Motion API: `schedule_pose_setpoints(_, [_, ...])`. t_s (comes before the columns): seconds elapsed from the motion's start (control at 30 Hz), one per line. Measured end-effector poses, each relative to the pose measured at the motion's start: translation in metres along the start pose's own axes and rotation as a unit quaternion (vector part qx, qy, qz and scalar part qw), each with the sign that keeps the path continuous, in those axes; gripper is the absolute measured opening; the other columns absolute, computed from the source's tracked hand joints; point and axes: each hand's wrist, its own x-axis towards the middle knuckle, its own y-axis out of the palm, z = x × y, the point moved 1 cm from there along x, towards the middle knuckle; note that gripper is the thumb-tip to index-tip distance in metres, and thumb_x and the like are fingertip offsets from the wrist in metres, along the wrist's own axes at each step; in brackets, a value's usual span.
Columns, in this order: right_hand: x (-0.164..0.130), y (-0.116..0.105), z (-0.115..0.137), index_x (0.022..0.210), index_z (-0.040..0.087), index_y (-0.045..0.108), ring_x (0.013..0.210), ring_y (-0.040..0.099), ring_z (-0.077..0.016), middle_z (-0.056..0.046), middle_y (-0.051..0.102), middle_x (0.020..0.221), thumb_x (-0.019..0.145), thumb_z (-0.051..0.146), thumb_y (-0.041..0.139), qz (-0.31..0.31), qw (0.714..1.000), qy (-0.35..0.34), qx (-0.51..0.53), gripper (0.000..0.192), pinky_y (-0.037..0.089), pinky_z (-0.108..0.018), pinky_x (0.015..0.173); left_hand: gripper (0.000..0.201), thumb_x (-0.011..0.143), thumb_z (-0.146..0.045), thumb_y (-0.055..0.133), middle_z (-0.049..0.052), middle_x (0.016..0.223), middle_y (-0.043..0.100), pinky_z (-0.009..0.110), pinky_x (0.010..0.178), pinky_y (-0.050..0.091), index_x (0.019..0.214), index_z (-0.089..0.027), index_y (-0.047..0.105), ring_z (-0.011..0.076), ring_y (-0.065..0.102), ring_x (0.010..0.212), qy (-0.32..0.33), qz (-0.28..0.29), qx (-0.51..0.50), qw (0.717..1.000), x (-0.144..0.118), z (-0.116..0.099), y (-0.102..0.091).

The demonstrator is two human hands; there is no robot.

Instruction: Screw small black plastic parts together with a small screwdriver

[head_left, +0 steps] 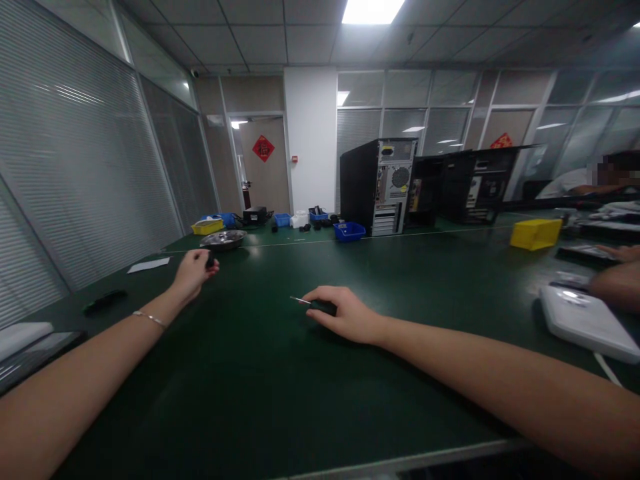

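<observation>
My right hand [345, 313] rests low over the green tabletop [260, 373], its fingers wrapped round the dark handle of a screwdriver [323, 307]. The thin metal shaft points left. Farther out on the left, my left hand [193, 275] is closed on a small black object [210, 260], whose kind I cannot make out. Just beyond that hand stands a round, shiny metal bowl [223, 239]. A white sheet of paper [149, 265] lies to the left of the same hand.
Computer towers [379, 187] stand at the back, with a blue bin [349, 231] in front. A yellow bin [535, 234] and a white device [590, 320] with a cable sit at right, near another person's arm [617, 283]. Small parts and bins line the back left.
</observation>
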Motion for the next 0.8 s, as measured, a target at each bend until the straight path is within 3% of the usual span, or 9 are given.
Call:
schedule_pose_setpoints(0.03, [0.0,0.0,-0.001,0.109,0.019,0.059,0.089,0.057,-0.0167,-0.005,0.062,0.1,0.084,0.023,0.053,-0.007,1.0,0.006,-0.005,0.026,0.045,-0.029,0.079,0.017,0.087,-0.025,0.044,0.0,0.069,0.057,0.02,0.052,0.044,0.1,-0.015,0.05,0.0095,0.055,0.055,0.001,0.035,0.0,0.999,-0.01,0.0,0.015])
schedule_pose_setpoints(0.13, [0.0,-0.001,-0.003,0.109,0.019,0.059,0.09,0.057,-0.0175,-0.005,0.062,0.101,0.084,0.024,0.054,-0.032,0.999,0.023,-0.013,0.027,0.044,-0.03,0.08,0.028,0.083,-0.035,0.05,0.004,0.078,0.061,0.022,0.053,0.043,0.104,-0.016,0.051,0.0119,0.056,0.06,0.027,0.293,0.018,0.955,-0.054,-0.009,0.058])
schedule_pose_setpoints(0.23, [-0.001,-0.001,-0.003,0.115,0.02,0.055,0.091,0.056,-0.0174,-0.006,0.06,0.105,0.085,0.025,0.052,-0.044,0.998,0.035,-0.003,0.031,0.045,-0.029,0.078,0.034,0.083,-0.04,0.048,0.006,0.085,0.061,0.024,0.055,0.042,0.106,-0.016,0.055,0.0119,0.054,0.061,0.044,0.414,0.047,0.908,-0.098,-0.023,0.084])
schedule_pose_setpoints(0.37, [0.0,0.0,-0.002,0.121,0.022,0.052,0.089,0.055,-0.0162,-0.006,0.059,0.104,0.086,0.023,0.049,-0.052,0.998,0.027,-0.009,0.034,0.044,-0.028,0.076,0.039,0.085,-0.043,0.044,0.002,0.069,0.056,0.025,0.06,0.041,0.107,-0.015,0.059,0.013,0.051,0.064,0.055,0.44,0.055,0.894,-0.125,-0.035,0.092])
schedule_pose_setpoints(0.6, [0.001,0.001,-0.006,0.121,0.023,0.054,0.078,0.054,-0.0145,-0.005,0.059,0.091,0.087,0.023,0.048,-0.065,0.997,0.038,-0.034,0.035,0.042,-0.027,0.07,0.034,0.082,-0.035,0.053,0.008,0.1,0.059,0.03,0.075,0.042,0.11,-0.017,0.06,0.0158,0.052,0.081,0.039,0.417,-0.004,0.908,-0.121,-0.031,0.089])
schedule_pose_setpoints(0.8, [0.001,0.001,-0.006,0.121,0.024,0.054,0.079,0.054,-0.015,-0.005,0.059,0.09,0.087,0.023,0.049,-0.067,0.996,0.045,-0.038,0.035,0.042,-0.027,0.07,0.03,0.081,-0.029,0.055,0.005,0.091,0.059,0.028,0.072,0.044,0.107,-0.016,0.059,0.0137,0.053,0.077,0.079,0.421,0.011,0.904,-0.122,-0.031,0.09])
